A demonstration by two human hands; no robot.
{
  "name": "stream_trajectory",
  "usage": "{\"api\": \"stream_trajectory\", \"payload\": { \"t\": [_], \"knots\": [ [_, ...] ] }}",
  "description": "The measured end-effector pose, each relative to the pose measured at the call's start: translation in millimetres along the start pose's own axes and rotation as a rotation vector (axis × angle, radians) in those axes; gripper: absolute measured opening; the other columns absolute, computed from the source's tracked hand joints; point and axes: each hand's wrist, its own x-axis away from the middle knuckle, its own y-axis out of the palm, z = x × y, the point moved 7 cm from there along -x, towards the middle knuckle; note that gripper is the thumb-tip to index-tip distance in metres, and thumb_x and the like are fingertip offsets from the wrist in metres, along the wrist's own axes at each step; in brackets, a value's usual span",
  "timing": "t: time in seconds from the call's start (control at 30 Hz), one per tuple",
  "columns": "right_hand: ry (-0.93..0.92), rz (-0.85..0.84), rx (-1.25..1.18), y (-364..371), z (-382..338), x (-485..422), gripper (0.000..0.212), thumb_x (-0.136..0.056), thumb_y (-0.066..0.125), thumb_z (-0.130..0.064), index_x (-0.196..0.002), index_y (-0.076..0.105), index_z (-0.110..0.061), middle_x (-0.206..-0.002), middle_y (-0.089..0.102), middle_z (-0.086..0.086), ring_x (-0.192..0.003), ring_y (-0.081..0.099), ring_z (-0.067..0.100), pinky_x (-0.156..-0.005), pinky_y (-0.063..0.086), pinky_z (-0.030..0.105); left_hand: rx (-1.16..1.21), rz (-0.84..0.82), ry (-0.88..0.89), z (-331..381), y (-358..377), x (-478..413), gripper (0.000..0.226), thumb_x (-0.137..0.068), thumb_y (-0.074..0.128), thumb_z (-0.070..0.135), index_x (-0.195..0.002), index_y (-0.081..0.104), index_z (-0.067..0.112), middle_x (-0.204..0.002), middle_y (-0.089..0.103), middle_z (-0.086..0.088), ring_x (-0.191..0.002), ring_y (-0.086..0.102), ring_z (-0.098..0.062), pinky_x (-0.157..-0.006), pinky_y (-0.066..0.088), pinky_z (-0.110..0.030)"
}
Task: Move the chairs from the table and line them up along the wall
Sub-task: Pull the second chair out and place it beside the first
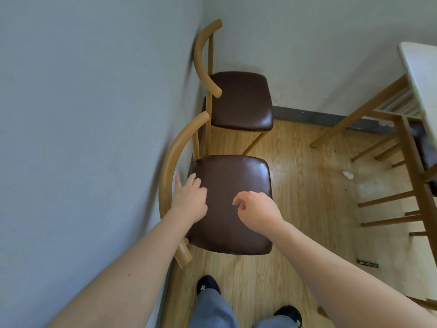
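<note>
Two wooden chairs with dark brown padded seats stand against the grey wall on the left. The far chair [241,100] sits in the corner. The near chair [233,185] stands right in front of it, its curved backrest against the wall. My left hand [190,197] hovers over the near chair's seat beside the backrest, fingers apart, holding nothing. My right hand [256,210] hangs above the seat's right side with fingers loosely curled and empty.
A white-topped table [423,74] with wooden legs stands at the right, with legs of more chairs [387,200] beneath it. A scrap of white paper [348,175] and a small dark object [367,263] lie on the wooden floor. My feet are at the bottom.
</note>
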Motion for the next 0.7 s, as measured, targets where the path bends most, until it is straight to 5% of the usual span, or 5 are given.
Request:
{"api": "stream_trajectory", "payload": {
  "t": [0.23, 0.7],
  "knots": [
    [0.074, 0.152, -0.04, -44.3, 41.4, 45.8, 0.032, -0.091, 0.045, -0.015, -0.112, 0.066, -0.027, -0.1, 0.07, -0.005, -0.08, 0.057, 0.015, -0.065, 0.039, 0.024, 0.335, 0.155, 0.127, 79.7, -49.7, 6.6, 0.037, -0.09, 0.054, 0.031, -0.126, 0.055, 0.024, -0.146, 0.042, -0.002, -0.142, 0.023, -0.019, -0.115, 0.006, -0.053],
    [0.346, 0.403, -0.215, -108.1, 208.6, 208.9, 0.03, -0.089, 0.045, -0.019, -0.106, 0.068, -0.028, -0.105, 0.071, -0.008, -0.095, 0.063, 0.016, -0.072, 0.046, 0.026, 0.215, 0.17, 0.511, 304.1, -115.9, 70.1, 0.037, -0.089, 0.049, 0.025, -0.125, 0.055, 0.021, -0.136, 0.048, 0.001, -0.132, 0.035, -0.017, -0.116, 0.01, -0.048]
  ]
}}
